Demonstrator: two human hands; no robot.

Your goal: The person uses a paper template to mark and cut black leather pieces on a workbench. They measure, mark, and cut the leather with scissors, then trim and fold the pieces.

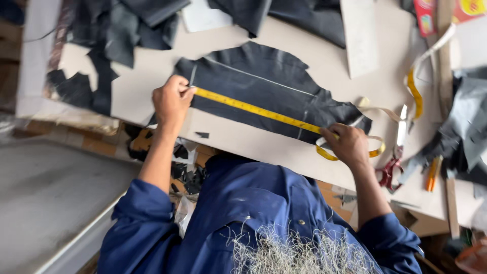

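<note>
A dark, irregular piece of fabric [264,81] with thin chalk lines lies flat on the pale worktable [238,139]. A yellow tape measure [253,109] is stretched diagonally across it. My left hand [172,99] pinches one end of the tape at the fabric's left edge. My right hand [347,144] presses the tape down at the fabric's lower right corner, and the slack tape loops out beside that hand. Both blue sleeves reach up from the bottom of the view.
Red-handled scissors [391,170] and an orange pen [432,175] lie right of my right hand. Dark fabric scraps [116,30] pile up at the back left. A pale card strip [360,35], another yellow tape [415,94] and a wooden strip [450,198] lie at the right.
</note>
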